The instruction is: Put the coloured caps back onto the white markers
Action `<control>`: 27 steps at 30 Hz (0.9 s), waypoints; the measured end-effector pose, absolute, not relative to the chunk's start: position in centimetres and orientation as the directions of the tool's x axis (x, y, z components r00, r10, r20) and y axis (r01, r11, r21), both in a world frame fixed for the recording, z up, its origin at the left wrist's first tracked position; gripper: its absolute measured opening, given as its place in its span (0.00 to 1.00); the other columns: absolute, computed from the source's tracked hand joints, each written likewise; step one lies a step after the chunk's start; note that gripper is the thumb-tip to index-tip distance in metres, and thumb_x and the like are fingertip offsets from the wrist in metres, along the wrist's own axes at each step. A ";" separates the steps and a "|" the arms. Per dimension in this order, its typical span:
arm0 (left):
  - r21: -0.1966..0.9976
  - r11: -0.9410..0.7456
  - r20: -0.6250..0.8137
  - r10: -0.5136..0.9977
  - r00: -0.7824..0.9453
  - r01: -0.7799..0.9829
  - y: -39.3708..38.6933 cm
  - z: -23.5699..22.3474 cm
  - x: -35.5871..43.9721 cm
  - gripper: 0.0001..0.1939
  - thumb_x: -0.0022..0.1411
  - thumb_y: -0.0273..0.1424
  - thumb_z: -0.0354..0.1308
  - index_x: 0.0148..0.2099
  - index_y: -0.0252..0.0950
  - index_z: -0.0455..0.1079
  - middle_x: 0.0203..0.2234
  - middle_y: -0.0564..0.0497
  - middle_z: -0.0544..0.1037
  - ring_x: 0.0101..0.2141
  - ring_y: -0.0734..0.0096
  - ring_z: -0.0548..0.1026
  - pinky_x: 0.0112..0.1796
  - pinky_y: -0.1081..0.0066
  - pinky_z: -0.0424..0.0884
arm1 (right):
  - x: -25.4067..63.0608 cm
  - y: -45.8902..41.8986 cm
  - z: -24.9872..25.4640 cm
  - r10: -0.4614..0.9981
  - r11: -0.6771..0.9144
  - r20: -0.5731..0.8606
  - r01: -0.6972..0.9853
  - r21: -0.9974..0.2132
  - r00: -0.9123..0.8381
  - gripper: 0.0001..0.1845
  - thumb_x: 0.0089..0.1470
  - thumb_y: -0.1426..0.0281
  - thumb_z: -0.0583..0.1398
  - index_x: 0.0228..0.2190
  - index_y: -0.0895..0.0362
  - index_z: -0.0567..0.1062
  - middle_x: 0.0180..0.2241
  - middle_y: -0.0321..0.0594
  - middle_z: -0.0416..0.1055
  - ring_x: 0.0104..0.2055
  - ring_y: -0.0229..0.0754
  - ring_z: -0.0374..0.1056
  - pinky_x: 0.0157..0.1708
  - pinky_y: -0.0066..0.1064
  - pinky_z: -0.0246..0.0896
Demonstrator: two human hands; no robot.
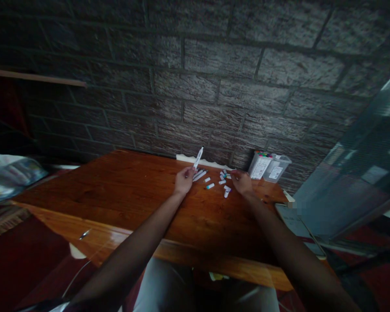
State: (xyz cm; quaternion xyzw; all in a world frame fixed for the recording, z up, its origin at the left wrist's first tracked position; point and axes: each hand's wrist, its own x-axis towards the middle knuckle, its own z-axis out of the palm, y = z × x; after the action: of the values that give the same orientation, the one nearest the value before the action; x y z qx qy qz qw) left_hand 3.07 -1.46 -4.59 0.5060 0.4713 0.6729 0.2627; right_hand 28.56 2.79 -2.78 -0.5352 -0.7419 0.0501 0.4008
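Note:
My left hand (183, 180) is closed round the lower end of a white marker (198, 157), which points up and away with a dark tip on top. Beside that hand, more white markers (200, 175) lie on the wooden table. My right hand (242, 182) reaches in at the right edge of a scatter of small white marker caps (222, 182). Its fingers are drawn together, and what they pinch, if anything, is too small to make out. One cap with a teal end (210, 186) lies between my hands.
A clear box of markers with coloured ends (260, 165) stands at the back right, beside a translucent plastic container (277, 168). A white wavy-edged strip (208, 162) runs along the brick wall. A notebook-like object (295, 221) lies at the table's (117, 190) right edge.

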 end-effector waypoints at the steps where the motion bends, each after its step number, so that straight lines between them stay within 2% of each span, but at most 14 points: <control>1: 0.909 -0.403 0.411 0.829 -0.381 0.103 -1.5 -4.4 3.0 0.14 0.59 0.39 0.56 0.36 0.32 0.75 0.30 0.47 0.81 0.34 0.64 0.78 0.38 0.68 0.72 | 28.1 3.4 -2.4 0.837 0.427 0.530 0.768 -0.477 -0.136 0.12 0.55 0.70 0.56 0.36 0.54 0.80 0.37 0.42 0.79 0.40 0.45 0.74 0.48 0.36 0.63; 5: 0.926 -0.376 0.341 0.819 -0.462 0.016 -1.8 -3.6 2.9 0.10 0.58 0.32 0.55 0.37 0.32 0.74 0.30 0.47 0.80 0.33 0.66 0.78 0.35 0.70 0.72 | 25.9 5.2 -1.4 0.884 0.389 0.420 0.818 -0.423 -0.204 0.13 0.55 0.67 0.58 0.41 0.52 0.79 0.37 0.41 0.79 0.40 0.46 0.74 0.46 0.36 0.64; 7: 0.926 -0.377 0.325 0.821 -0.469 -0.017 -1.8 -3.5 3.0 0.09 0.57 0.30 0.55 0.37 0.31 0.74 0.31 0.47 0.80 0.32 0.67 0.78 0.34 0.71 0.72 | 24.9 5.5 -1.2 0.856 0.490 0.378 0.786 -0.377 -0.352 0.13 0.56 0.67 0.58 0.41 0.52 0.79 0.39 0.41 0.79 0.42 0.46 0.73 0.46 0.35 0.64; 11: 0.926 -0.371 0.298 0.833 -0.466 -0.072 -1.6 -3.7 3.1 0.09 0.56 0.30 0.55 0.35 0.32 0.75 0.30 0.48 0.80 0.31 0.68 0.77 0.32 0.72 0.72 | 22.8 5.2 -1.2 0.663 0.749 0.296 0.597 -0.289 -0.688 0.14 0.55 0.71 0.59 0.41 0.51 0.79 0.42 0.38 0.78 0.43 0.44 0.73 0.46 0.33 0.63; 15: 0.927 -0.359 0.263 0.827 -0.497 -0.106 -1.5 -4.0 3.1 0.10 0.55 0.32 0.57 0.35 0.33 0.76 0.28 0.49 0.80 0.28 0.71 0.75 0.30 0.74 0.70 | 21.0 4.7 -1.3 0.626 0.780 0.243 0.591 -0.206 -0.741 0.11 0.50 0.73 0.62 0.37 0.53 0.81 0.36 0.40 0.79 0.40 0.45 0.73 0.43 0.33 0.63; 18: 0.929 -0.341 0.227 0.833 -0.505 -0.144 -1.8 -3.7 3.0 0.10 0.54 0.34 0.58 0.35 0.32 0.76 0.26 0.50 0.79 0.26 0.73 0.74 0.28 0.75 0.69 | 20.6 4.5 -1.3 0.614 0.789 0.266 0.584 -0.192 -0.743 0.08 0.48 0.74 0.63 0.32 0.53 0.81 0.34 0.40 0.79 0.39 0.45 0.73 0.42 0.33 0.62; 20: 0.927 -0.331 0.204 0.840 -0.502 -0.177 -2.1 -3.3 3.0 0.11 0.53 0.36 0.61 0.34 0.32 0.76 0.26 0.49 0.80 0.26 0.72 0.74 0.28 0.74 0.70 | 21.1 4.2 -1.2 0.606 0.795 0.341 0.560 -0.233 -0.719 0.08 0.50 0.72 0.62 0.33 0.53 0.81 0.33 0.40 0.78 0.39 0.45 0.72 0.42 0.33 0.62; 22: 0.920 -0.330 0.196 0.854 -0.482 -0.210 -2.4 -3.0 3.1 0.13 0.50 0.37 0.64 0.34 0.33 0.77 0.28 0.48 0.80 0.28 0.70 0.75 0.30 0.73 0.71 | 22.4 3.8 -1.2 0.647 0.761 0.449 0.551 -0.342 -0.616 0.10 0.53 0.69 0.59 0.37 0.54 0.79 0.33 0.40 0.77 0.38 0.43 0.71 0.41 0.33 0.62; 25: 0.914 -0.321 0.204 0.892 -0.404 -0.248 -2.7 -2.7 3.4 0.17 0.45 0.39 0.68 0.35 0.33 0.77 0.30 0.47 0.81 0.30 0.68 0.76 0.32 0.72 0.71 | 25.4 2.9 -1.5 0.778 0.626 0.540 0.462 -0.628 -0.321 0.16 0.53 0.62 0.58 0.42 0.56 0.76 0.32 0.40 0.76 0.33 0.41 0.69 0.37 0.33 0.63; 27: 0.921 -0.316 0.233 0.915 -0.328 -0.227 -2.8 -2.7 3.7 0.20 0.43 0.41 0.69 0.37 0.33 0.78 0.31 0.47 0.81 0.30 0.68 0.75 0.32 0.72 0.71 | 27.6 1.9 -1.7 0.849 0.528 0.515 0.250 -0.812 -0.121 0.18 0.49 0.59 0.61 0.39 0.56 0.75 0.32 0.39 0.75 0.32 0.40 0.69 0.35 0.32 0.63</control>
State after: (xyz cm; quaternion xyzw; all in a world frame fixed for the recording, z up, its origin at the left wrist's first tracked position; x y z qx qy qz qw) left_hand 3.68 -2.77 -2.74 0.4112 0.4186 0.6992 0.4084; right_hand 27.55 1.87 -1.66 -0.3961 -0.6938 0.2815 0.5316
